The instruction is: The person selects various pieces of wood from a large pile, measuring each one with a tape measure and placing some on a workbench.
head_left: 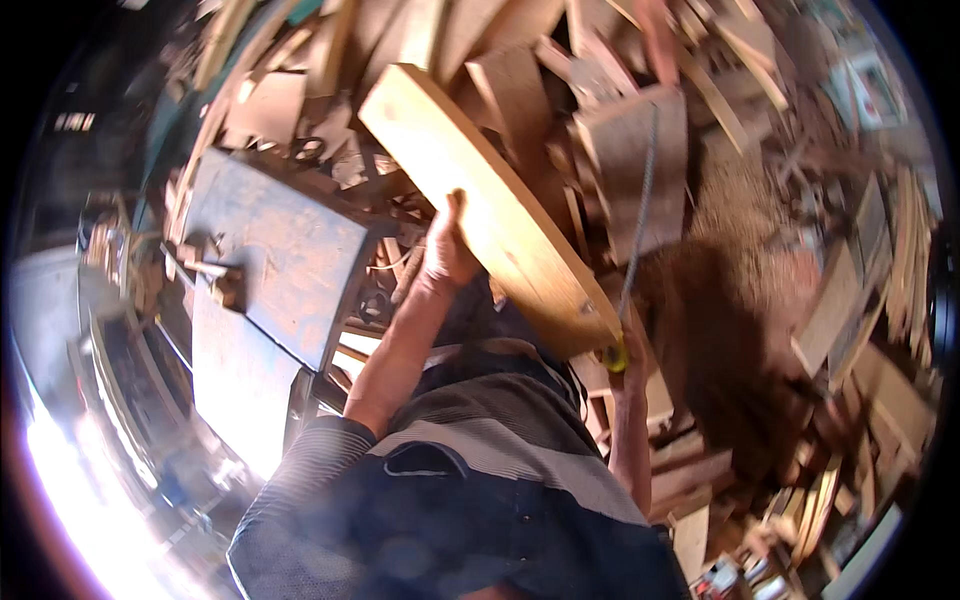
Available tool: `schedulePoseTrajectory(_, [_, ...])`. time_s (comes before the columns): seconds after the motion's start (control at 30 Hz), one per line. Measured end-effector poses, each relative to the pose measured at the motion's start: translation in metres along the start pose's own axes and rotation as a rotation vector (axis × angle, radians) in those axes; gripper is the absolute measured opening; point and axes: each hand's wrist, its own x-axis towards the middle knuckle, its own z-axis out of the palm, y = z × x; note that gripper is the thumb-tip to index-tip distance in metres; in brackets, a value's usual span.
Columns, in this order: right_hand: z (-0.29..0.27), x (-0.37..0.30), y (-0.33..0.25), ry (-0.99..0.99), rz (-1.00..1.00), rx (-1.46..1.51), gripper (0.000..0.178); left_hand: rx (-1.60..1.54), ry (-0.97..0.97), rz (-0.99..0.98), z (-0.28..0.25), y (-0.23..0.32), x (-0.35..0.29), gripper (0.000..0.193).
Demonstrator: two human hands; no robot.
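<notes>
A thick, pale wooden beam [490, 210] slants across the middle, its far end up to the left and its near end by my right hand. My left hand [452, 245] is closed around its left edge, with the thumb on the upper face. At the beam's near end, my right hand [632, 345] grips a small yellow tool [613, 356], partly hidden by the fingers. A long, thin grey strip [640, 205] runs from beside this hand up across a brown board [640, 160]. I cannot make out whether strip and yellow tool are one piece.
Left of me stands a machine with a grey metal table [275, 250]. Offcuts and boards pile up beyond the beam. What looks like another person's hand [657, 45] reaches down near the brown board. Sawdust [745, 215] lies to the right, beside leaning planks [850, 290].
</notes>
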Motion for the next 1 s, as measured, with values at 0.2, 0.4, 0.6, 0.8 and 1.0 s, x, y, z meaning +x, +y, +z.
schedulePoseTrajectory(0.2, [0.038, 0.005, -0.011, -0.016, -0.037, 0.012, 0.043, -0.009, -0.032, 0.054, -0.030, 0.024, 0.000, 0.084])
schedulePoseTrajectory(0.4, [0.065, -0.003, 0.011, 0.002, 0.009, -0.083, 0.033, 0.200, -0.002, 0.236, -0.054, 0.076, -0.026, 0.067])
schedulePoseTrajectory(0.6, [0.117, 0.004, 0.059, -0.025, 0.090, -0.167, 0.032, 0.392, 0.087, 0.385, -0.100, 0.150, -0.096, 0.076])
schedulePoseTrajectory(0.8, [0.155, 0.019, 0.082, -0.274, -0.009, -0.501, 0.034, 0.565, 0.266, 0.513, -0.125, 0.197, -0.162, 0.086])
schedulePoseTrajectory(1.0, [0.184, 0.057, 0.074, -0.255, 0.297, -0.376, 0.031, 0.808, 0.516, 0.581, -0.132, 0.186, -0.234, 0.093])
